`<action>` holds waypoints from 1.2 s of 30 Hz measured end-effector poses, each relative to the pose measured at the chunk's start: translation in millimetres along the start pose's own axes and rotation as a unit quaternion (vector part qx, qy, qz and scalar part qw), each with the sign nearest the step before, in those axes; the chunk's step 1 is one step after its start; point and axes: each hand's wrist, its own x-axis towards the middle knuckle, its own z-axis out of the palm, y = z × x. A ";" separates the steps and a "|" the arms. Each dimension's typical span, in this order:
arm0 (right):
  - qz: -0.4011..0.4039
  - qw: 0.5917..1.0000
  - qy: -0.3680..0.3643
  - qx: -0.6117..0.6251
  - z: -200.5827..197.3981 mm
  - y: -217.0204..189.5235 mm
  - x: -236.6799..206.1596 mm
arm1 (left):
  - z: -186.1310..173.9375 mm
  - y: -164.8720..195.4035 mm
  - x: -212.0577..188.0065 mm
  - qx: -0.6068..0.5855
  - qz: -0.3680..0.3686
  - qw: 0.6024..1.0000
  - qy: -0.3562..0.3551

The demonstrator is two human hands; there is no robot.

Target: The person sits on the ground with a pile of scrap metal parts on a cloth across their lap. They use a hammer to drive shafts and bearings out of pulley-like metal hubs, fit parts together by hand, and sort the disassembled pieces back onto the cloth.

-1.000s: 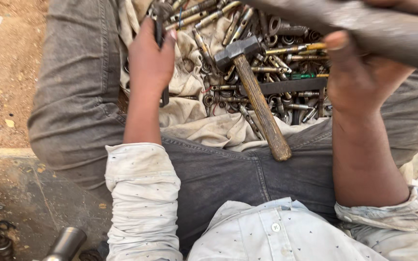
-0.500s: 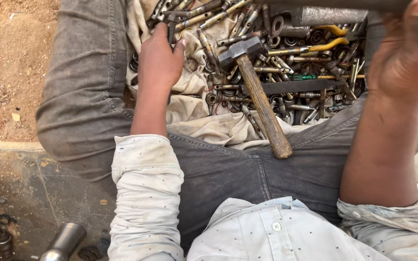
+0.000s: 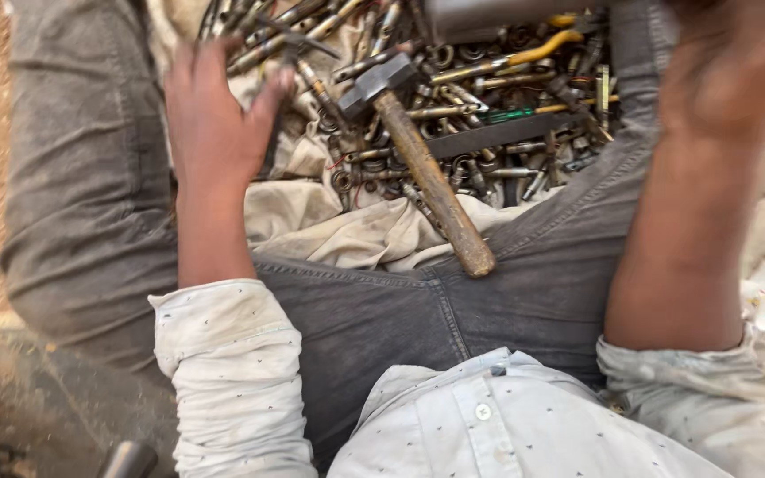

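Head view: left hand (image 3: 214, 124) spreads open fingers (image 3: 267, 93) over the bolts (image 3: 312, 35), hammer (image 3: 418, 150) just beside; right hand (image 3: 737, 80) blurred, its grip unclear.

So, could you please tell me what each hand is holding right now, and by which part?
The left hand rests on the pile of metal tools, no grip visible. The right hand is blurred; cannot tell.

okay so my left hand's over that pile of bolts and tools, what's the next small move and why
Probably lower the left hand and pinch the dark thin tool by its fingertips: the fingers are spread and seem to grip nothing, and the hammer lies apart.
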 end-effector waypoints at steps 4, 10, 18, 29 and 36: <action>-0.030 0.979 -0.200 0.004 70.3 1.6 -40.9 | 5.0 -0.2 -1.5 -0.139 -0.154 0.978 -0.031; 0.095 0.942 -0.312 0.083 126.8 -11.8 -59.1 | 11.8 0.8 -0.9 0.215 -0.192 0.936 -0.204; 0.004 0.936 -0.352 0.002 137.5 -1.5 -83.7 | 10.6 2.8 4.9 0.297 -0.093 0.948 -0.073; -0.040 0.888 -0.420 -0.184 191.4 9.2 -106.2 | -21.8 25.6 10.7 -0.314 -0.118 0.940 -0.066; -0.101 0.835 -0.431 -0.327 188.1 34.9 -113.3 | -20.0 60.0 -2.1 -0.224 0.233 0.944 -0.063</action>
